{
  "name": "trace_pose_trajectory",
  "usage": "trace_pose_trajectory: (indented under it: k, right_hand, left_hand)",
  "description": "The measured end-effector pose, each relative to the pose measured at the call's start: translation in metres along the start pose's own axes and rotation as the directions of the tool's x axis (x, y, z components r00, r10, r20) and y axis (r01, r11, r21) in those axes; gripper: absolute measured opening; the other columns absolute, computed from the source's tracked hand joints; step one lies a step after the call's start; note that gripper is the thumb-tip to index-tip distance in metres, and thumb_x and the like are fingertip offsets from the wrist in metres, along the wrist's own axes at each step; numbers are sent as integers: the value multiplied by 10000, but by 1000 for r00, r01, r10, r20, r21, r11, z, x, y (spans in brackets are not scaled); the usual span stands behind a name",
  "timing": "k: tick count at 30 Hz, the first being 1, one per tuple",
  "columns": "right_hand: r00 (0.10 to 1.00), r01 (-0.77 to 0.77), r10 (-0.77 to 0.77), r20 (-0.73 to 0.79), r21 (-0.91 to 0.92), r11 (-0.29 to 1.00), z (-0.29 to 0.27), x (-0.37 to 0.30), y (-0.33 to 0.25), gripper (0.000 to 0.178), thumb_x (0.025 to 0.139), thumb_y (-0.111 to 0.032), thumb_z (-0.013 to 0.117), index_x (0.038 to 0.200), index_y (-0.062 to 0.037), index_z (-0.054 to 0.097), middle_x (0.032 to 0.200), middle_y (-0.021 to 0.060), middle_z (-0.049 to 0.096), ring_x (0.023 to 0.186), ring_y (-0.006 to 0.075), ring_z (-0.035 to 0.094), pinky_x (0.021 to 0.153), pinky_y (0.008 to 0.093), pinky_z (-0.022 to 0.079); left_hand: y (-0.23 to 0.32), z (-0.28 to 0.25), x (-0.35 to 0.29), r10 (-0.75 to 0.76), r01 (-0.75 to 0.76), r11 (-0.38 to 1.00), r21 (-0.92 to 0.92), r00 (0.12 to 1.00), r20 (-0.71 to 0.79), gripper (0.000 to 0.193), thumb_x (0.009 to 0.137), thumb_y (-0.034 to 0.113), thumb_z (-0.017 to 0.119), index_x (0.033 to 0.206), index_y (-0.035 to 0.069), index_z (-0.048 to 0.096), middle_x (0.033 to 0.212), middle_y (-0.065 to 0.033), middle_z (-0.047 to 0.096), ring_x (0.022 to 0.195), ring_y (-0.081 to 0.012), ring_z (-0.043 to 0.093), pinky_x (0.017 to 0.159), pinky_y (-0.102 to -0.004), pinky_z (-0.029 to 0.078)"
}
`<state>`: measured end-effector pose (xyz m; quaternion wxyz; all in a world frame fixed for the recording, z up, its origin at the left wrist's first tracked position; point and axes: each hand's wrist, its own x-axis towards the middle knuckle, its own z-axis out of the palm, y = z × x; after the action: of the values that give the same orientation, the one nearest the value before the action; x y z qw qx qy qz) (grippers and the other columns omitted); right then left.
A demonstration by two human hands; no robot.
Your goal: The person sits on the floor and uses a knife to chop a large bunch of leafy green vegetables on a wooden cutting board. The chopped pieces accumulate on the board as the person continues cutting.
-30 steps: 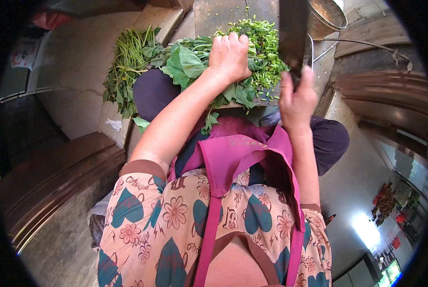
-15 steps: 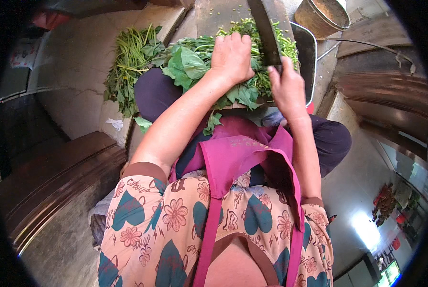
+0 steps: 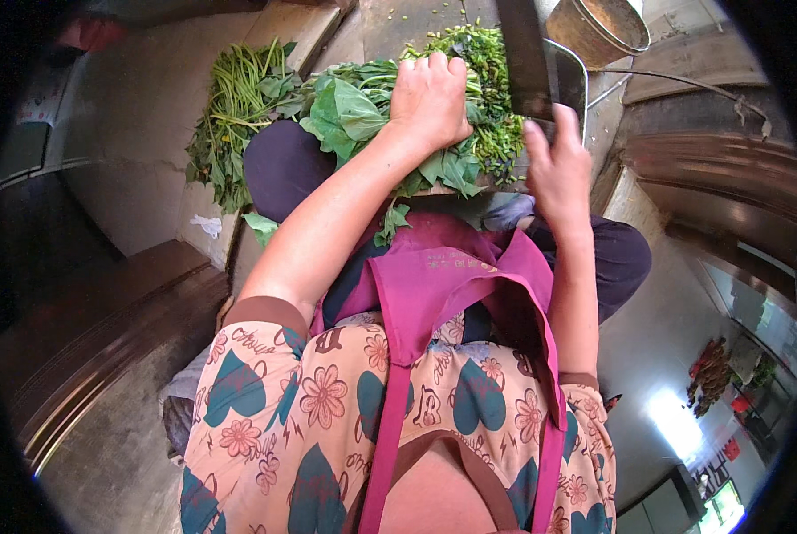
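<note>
My left hand is closed over a bundle of leafy greens, pressing it onto a wooden board. Broad leaves and stems stick out to the left of its knuckles. A heap of finely chopped greens lies just right of that hand. My right hand grips a wide-bladed kitchen knife by its handle, which the fingers mostly cover. The blade points away from me, over the right edge of the heap and partly in front of a dark tub.
Beyond the blade, the dark tub shows its pale rim. A worn bucket stands behind it, with a cable nearby. More uncut greens are piled at left, near my knee. A crumpled white scrap lies below them.
My right hand and the knife have shifted right, from above the chopped greens toward the tub. More of the blade's flat side shows. My left hand stays on the bundle.
</note>
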<state>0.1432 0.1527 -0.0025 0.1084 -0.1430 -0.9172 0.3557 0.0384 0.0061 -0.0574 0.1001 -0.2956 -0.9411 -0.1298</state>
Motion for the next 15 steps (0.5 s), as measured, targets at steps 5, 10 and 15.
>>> trace_pose_trajectory:
  k: [5, 10, 15]
  right_hand:
    - [985, -118, 121, -121, 34, 992, -5, 12, 14, 257, 926, -210, 563, 1060, -7, 480, 881, 278, 643, 840, 472, 621, 734, 507, 484]
    - [1000, -5, 0, -30, -178, 984, 25, 27, 61, 262, 921, -250, 573, 1012, -17, 495, 768, 209, 624, 648, 338, 650, 638, 445, 486]
    - [997, -75, 73, -19, -105, 992, 13, 23, 54, 248, 925, -255, 580, 1017, -38, 501, 640, 139, 599, 486, 265, 598, 487, 398, 461]
  left_hand:
    - [1, 0, 0, -26, 26, 1000, 14, 999, 35, 545, 547, 316, 796, 955, 49, 550, 936, -124, 576, 886, -296, 600, 798, -408, 470]
    - [3, -2, 0, -32, 32, 999, 7, 998, 56, 546, 553, 320, 801, 950, 48, 543, 935, -130, 578, 900, -296, 604, 806, -412, 467]
    - [-4, -9, 0, -36, 40, 997, -66, 998, 57, 591, 553, 343, 815, 994, 56, 547, 960, -140, 582, 910, -309, 603, 837, -414, 461]
